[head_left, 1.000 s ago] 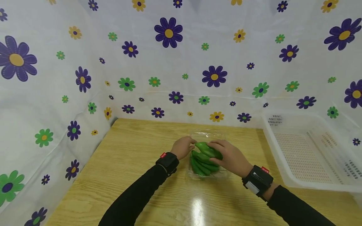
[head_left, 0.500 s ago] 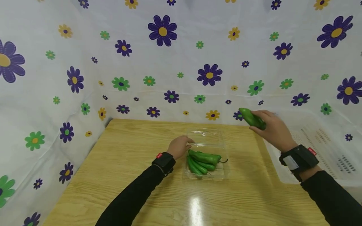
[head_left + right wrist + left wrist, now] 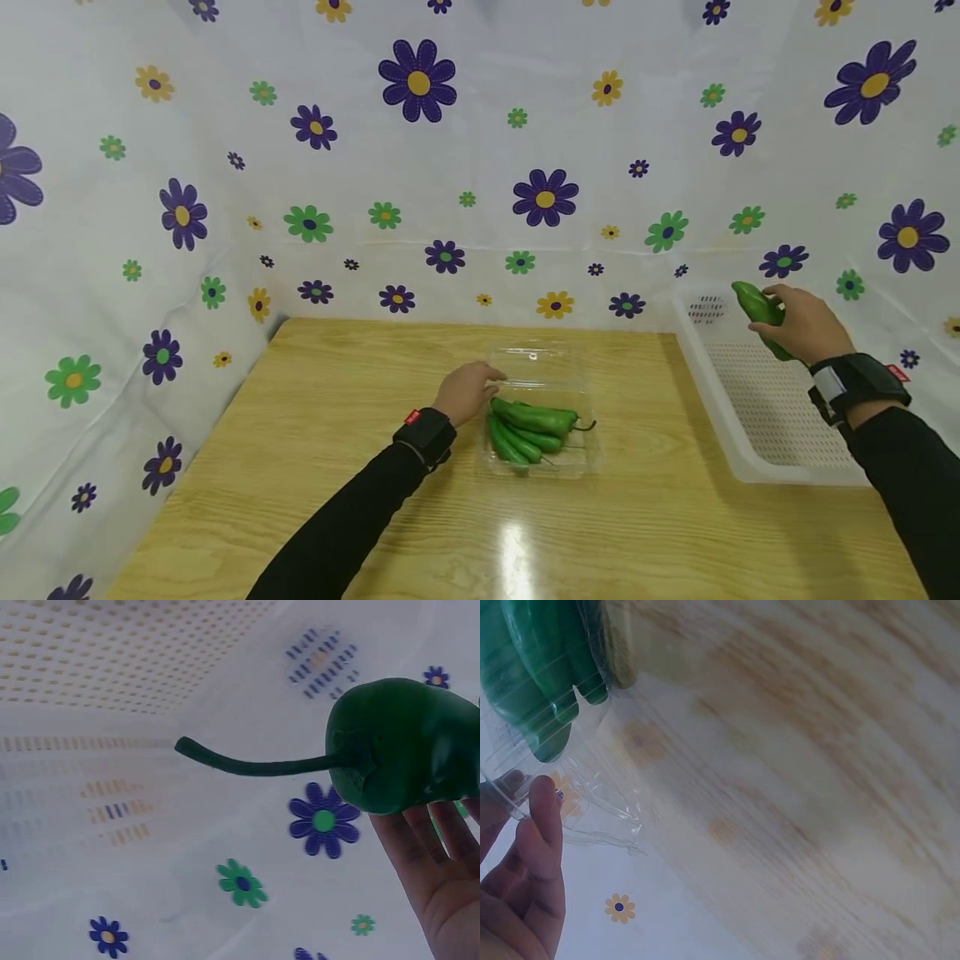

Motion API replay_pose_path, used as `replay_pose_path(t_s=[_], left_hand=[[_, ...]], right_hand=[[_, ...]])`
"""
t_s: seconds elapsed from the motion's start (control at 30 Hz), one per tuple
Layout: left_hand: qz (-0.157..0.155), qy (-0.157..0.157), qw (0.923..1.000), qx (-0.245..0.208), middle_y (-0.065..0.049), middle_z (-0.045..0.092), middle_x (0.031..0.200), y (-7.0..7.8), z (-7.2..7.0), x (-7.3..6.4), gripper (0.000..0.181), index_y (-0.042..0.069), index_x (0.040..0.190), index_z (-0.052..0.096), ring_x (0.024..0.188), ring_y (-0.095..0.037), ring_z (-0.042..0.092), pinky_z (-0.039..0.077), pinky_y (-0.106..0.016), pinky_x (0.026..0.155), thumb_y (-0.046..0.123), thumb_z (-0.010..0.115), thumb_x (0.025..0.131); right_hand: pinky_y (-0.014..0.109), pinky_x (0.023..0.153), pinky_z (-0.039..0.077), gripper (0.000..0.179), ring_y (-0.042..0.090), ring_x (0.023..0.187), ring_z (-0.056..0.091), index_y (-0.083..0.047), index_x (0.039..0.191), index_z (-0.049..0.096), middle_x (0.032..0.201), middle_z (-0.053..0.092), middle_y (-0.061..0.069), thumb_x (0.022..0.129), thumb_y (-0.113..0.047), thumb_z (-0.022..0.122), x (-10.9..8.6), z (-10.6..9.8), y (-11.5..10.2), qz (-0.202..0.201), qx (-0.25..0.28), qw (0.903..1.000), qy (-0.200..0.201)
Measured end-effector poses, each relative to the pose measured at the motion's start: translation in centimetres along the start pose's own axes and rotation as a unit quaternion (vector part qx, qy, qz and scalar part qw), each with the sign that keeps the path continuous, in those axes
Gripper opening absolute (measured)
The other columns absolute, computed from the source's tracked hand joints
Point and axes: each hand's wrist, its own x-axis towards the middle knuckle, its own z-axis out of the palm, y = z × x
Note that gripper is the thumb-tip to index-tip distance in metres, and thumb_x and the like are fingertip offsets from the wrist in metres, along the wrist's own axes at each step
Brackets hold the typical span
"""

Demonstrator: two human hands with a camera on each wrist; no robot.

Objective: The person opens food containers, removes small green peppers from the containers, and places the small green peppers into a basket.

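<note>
In the head view my right hand grips a green pepper over the white perforated basket. The right wrist view brings out that pepper's long curved stem, with fingers under its body. My left hand stays at the left side of a hinged clear plastic container, whose lid lies back. In the left wrist view its thumb and finger pinch the container's thin edge. Several long green peppers lie together inside the container, their stems pointing right.
Wooden tabletop spreads around the container. A flower-printed white cloth hangs behind and along the left side. The basket's tall walls rise at the right of the table.
My right hand has lifted a pepper from the container and carried it right, over the basket. My left hand has kept its place at the container's side.
</note>
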Motion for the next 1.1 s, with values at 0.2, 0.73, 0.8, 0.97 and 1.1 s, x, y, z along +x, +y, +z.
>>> replay_pose_path(t_s=[0.2,0.73,0.8,0.97,1.1], left_hand=[[-0.004,-0.002,1.0000,0.001,-0.007,0.068,0.106,-0.2,-0.1,-0.1,0.024,0.013,0.112,0.069,0.091,-0.022,0.064,0.052,-0.032,0.077,0.014,0.065,0.088],[-0.001,0.008,1.0000,-0.003,-0.007,0.068,0.106,-0.5,0.0,-0.2,0.024,0.013,0.111,0.070,0.090,-0.022,0.064,0.052,-0.031,0.075,0.013,0.064,0.088],[0.001,0.006,1.0000,-0.005,-0.008,0.067,0.107,-0.2,-0.1,-0.2,0.024,0.012,0.111,0.070,0.091,-0.023,0.064,0.052,-0.031,0.075,0.013,0.064,0.088],[0.002,0.000,1.0000,0.001,-0.007,0.067,0.108,0.3,-0.4,-0.3,0.023,0.012,0.111,0.070,0.094,-0.023,0.064,0.052,-0.031,0.078,0.013,0.064,0.088],[0.002,0.000,1.0000,0.003,-0.007,0.067,0.108,0.5,-0.7,-0.3,0.024,0.012,0.111,0.069,0.094,-0.022,0.064,0.053,-0.032,0.078,0.013,0.064,0.088]], right_hand=[[0.045,0.066,0.052,0.072,0.045,0.084,0.058,0.023,0.129,0.032,0.111,0.049,0.044,0.085,-0.023,0.066,1.7,2.0,3.4,0.028,-0.025,0.9955,-0.087],[0.048,0.071,0.050,0.094,0.045,0.086,0.058,0.017,0.119,0.050,0.106,0.059,0.034,0.069,-0.059,0.074,8.6,14.8,15.7,0.072,-0.063,0.9857,-0.139],[0.048,0.071,0.050,0.097,0.045,0.086,0.058,0.014,0.119,0.053,0.106,0.060,0.031,0.066,-0.065,0.073,9.6,17.4,18.5,0.063,-0.075,0.9859,-0.135],[0.048,0.072,0.051,0.092,0.044,0.089,0.059,0.013,0.117,0.054,0.109,0.060,0.031,0.066,-0.059,0.077,9.7,19.5,19.7,0.064,-0.081,0.9827,-0.154],[0.047,0.069,0.050,0.090,0.043,0.086,0.060,0.015,0.115,0.054,0.107,0.060,0.032,0.066,-0.057,0.079,9.4,19.3,18.8,0.058,-0.076,0.9830,-0.157]])
